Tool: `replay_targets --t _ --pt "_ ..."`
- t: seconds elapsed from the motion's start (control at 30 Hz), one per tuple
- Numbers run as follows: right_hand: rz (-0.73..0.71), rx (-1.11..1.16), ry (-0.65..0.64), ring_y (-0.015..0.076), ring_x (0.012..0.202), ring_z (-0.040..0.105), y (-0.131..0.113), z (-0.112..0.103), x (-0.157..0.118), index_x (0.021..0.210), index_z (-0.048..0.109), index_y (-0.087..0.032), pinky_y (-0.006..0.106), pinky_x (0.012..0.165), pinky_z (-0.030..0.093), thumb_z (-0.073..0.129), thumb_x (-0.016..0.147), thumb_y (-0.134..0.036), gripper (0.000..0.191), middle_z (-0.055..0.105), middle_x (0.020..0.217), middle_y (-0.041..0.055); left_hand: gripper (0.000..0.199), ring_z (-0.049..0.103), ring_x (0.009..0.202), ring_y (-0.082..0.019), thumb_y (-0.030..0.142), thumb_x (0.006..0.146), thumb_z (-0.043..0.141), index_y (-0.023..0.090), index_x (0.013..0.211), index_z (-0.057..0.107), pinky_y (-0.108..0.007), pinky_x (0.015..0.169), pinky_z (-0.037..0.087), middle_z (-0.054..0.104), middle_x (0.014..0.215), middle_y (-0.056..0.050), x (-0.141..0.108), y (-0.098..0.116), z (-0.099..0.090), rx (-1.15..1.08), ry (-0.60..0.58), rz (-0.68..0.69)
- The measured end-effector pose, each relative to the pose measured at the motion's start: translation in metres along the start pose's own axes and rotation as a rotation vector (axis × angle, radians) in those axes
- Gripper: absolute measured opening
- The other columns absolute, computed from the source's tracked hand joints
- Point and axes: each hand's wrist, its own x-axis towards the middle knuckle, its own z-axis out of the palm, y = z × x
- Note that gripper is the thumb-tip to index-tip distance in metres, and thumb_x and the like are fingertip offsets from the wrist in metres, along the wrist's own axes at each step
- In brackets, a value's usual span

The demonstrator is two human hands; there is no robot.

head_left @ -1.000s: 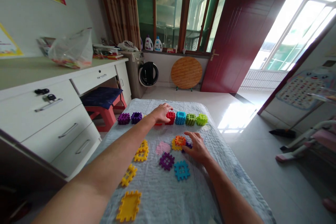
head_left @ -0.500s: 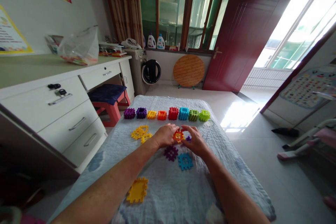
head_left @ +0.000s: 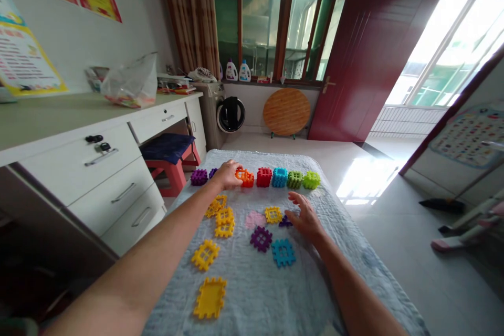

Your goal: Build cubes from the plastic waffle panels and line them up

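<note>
My left hand (head_left: 229,175) is at the back row of stacked plastic pieces, its fingers closed on an orange piece (head_left: 239,174) beside the orange stack (head_left: 248,179). My right hand (head_left: 304,216) hovers with fingers apart near a small purple piece (head_left: 285,221). Just left of it lies a yellow window piece (head_left: 273,214). Nearer to me are a purple piece (head_left: 261,239) and a blue piece (head_left: 283,252). Several yellow pieces (head_left: 224,216) lie at the left, with a solid yellow square (head_left: 210,298) in front.
Red (head_left: 264,177), blue (head_left: 280,177) and green stacks (head_left: 295,179) continue the row on the cloth-covered table (head_left: 252,294). A red stool (head_left: 173,155) and a white desk (head_left: 98,168) stand at the left.
My left hand has carried the orange piece from the middle back and left to the row. My right hand has let go, and its fingers are spread. The view has shifted slightly.
</note>
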Motion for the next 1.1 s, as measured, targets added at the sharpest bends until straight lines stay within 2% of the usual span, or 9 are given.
replay_targets --t 0.1,0.23,0.5,0.7,0.8,0.9,1.0,1.1 --pt "0.006 -0.022 -0.015 0.0235 0.096 0.058 -0.003 0.000 -0.001 0.118 0.054 -0.021 0.042 0.088 0.047 0.058 0.073 -0.023 0.045 0.062 0.105 0.0078 0.049 0.063 0.096 -0.024 0.022 0.053 0.069 0.018 0.101 0.068 -0.029 0.088 0.048 0.065 0.102 -0.005 0.022 -0.005 0.008 0.010 -0.068 0.010" --pt "0.010 -0.031 -0.030 0.0238 0.097 0.057 -0.007 -0.001 -0.003 0.117 0.055 -0.020 0.042 0.089 0.046 0.058 0.073 -0.023 0.044 0.062 0.104 0.0083 0.049 0.062 0.098 -0.024 0.021 0.053 0.069 0.018 0.102 0.068 -0.028 0.089 0.047 0.067 0.104 -0.005 0.038 -0.008 0.020 0.020 -0.132 0.012" --pt "0.029 -0.033 -0.048 0.0239 0.095 0.058 -0.007 -0.003 -0.002 0.116 0.056 -0.019 0.042 0.088 0.047 0.057 0.073 -0.023 0.044 0.062 0.104 0.0085 0.049 0.062 0.097 -0.024 0.023 0.057 0.069 0.019 0.106 0.067 -0.029 0.087 0.047 0.066 0.106 -0.005 0.047 -0.007 0.029 0.058 -0.199 -0.003" --pt "0.022 -0.018 -0.032 0.0230 0.094 0.058 -0.004 -0.003 -0.002 0.116 0.056 -0.019 0.041 0.087 0.047 0.056 0.071 -0.021 0.045 0.063 0.102 0.0079 0.050 0.062 0.099 -0.025 0.019 0.056 0.067 0.018 0.106 0.066 -0.030 0.089 0.047 0.067 0.107 -0.006 0.043 -0.001 0.028 0.053 -0.201 0.006" --pt "0.023 -0.017 -0.035 0.0215 0.093 0.058 -0.001 -0.006 -0.001 0.116 0.055 -0.020 0.039 0.087 0.047 0.054 0.069 -0.018 0.047 0.064 0.100 0.0066 0.056 0.060 0.107 -0.027 0.024 0.059 0.068 0.017 0.114 0.062 -0.034 0.096 0.044 0.064 0.115 -0.009 0.030 0.005 0.021 0.037 -0.155 0.020" --pt "0.039 -0.034 -0.038 0.0200 0.090 0.058 0.004 -0.011 0.001 0.112 0.057 -0.020 0.037 0.085 0.046 0.052 0.066 -0.014 0.047 0.064 0.097 0.0054 0.055 0.053 0.118 -0.027 0.029 0.066 0.064 0.017 0.119 0.058 -0.036 0.104 0.038 0.057 0.125 -0.011 0.005 0.011 0.008 0.013 -0.089 0.053" --pt "0.049 -0.068 -0.081 0.0188 0.083 0.057 0.005 -0.019 0.003 0.097 0.061 -0.019 0.035 0.081 0.046 0.052 0.067 -0.012 0.032 0.064 0.088 0.0042 0.048 0.053 0.117 -0.025 0.030 0.072 0.059 0.018 0.118 0.058 -0.038 0.105 0.036 0.058 0.123 -0.010 -0.035 0.014 -0.006 -0.050 -0.033 0.116" --pt "0.009 -0.091 -0.166 0.0189 0.084 0.055 -0.006 -0.024 0.004 0.084 0.064 -0.019 0.035 0.082 0.043 0.057 0.071 -0.015 0.015 0.063 0.085 0.0039 0.041 0.055 0.113 -0.025 0.030 0.074 0.056 0.020 0.112 0.061 -0.039 0.102 0.039 0.062 0.117 -0.008 -0.080 0.011 -0.012 -0.127 -0.013 0.130"
